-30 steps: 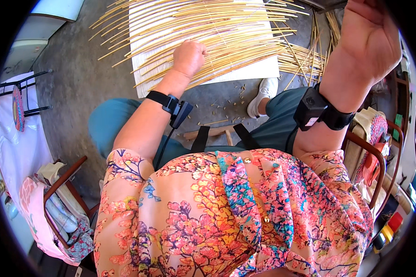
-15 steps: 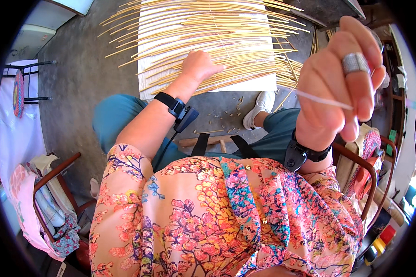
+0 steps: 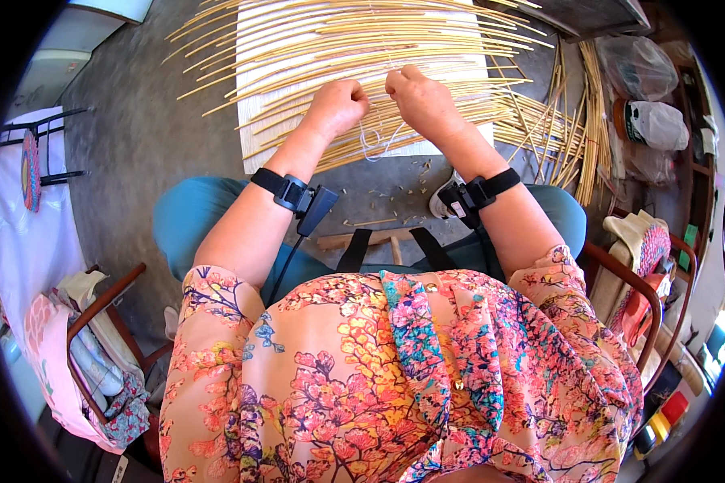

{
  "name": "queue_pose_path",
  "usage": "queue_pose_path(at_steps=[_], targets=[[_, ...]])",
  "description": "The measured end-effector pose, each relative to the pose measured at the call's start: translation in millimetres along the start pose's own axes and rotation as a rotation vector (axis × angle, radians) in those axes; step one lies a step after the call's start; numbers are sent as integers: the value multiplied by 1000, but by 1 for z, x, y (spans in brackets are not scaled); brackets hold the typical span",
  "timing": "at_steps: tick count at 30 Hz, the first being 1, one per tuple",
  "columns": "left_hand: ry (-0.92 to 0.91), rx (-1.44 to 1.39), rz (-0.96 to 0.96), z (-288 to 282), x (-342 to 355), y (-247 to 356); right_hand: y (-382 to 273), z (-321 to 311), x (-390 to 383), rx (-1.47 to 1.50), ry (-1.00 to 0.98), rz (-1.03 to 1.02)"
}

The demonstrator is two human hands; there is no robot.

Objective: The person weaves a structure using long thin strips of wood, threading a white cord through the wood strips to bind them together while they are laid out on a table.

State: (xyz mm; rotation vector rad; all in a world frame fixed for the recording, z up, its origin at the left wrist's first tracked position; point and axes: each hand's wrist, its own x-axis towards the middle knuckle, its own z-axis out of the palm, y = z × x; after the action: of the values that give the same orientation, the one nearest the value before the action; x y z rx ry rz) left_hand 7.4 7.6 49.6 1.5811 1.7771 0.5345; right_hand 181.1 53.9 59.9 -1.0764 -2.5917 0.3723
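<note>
Both my hands are over a row of thin yellow reed-like sticks point(image 3: 298, 72) lying side by side across a white board point(image 3: 258, 161). My left hand point(image 3: 336, 105) has its fingers curled and closed, with white thread point(image 3: 372, 145) at its fingertips. Close to its right, my right hand point(image 3: 420, 98) is closed in a pinch on the thread, its fingertips pointing down at the sticks. Slack thread hangs in loose loops below and between the hands. A line of thread crosses the sticks further up. My fingers hide the exact grip.
More loose sticks point(image 3: 592, 121) lie on the floor to the right, near plastic-wrapped bundles point(image 3: 652, 121). Cut scraps point(image 3: 423, 173) litter the floor by my shoe point(image 3: 443, 201). Wooden-armed chairs stand on both sides, the left one point(image 3: 105, 298) holding cloth.
My right hand has come down from high on the right to the sticks beside my left hand. The thread, stretched out before, now hangs slack in loops. My left hand stays near its place.
</note>
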Motion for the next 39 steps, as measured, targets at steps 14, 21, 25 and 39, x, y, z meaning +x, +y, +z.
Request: queue_pose_path(at_steps=[14,21,25,39], targets=[[24,-265,28,10,2,-6,19,17,-6,387,-73,-18],[108,-216,84,14,0,-8,6,15,-5,626,-133,241],[154,-119,116,15,-2,-6,5,19,-4,618,-102,191],[319,-137,192,24,-8,3,15,-2,8,1153,87,840]])
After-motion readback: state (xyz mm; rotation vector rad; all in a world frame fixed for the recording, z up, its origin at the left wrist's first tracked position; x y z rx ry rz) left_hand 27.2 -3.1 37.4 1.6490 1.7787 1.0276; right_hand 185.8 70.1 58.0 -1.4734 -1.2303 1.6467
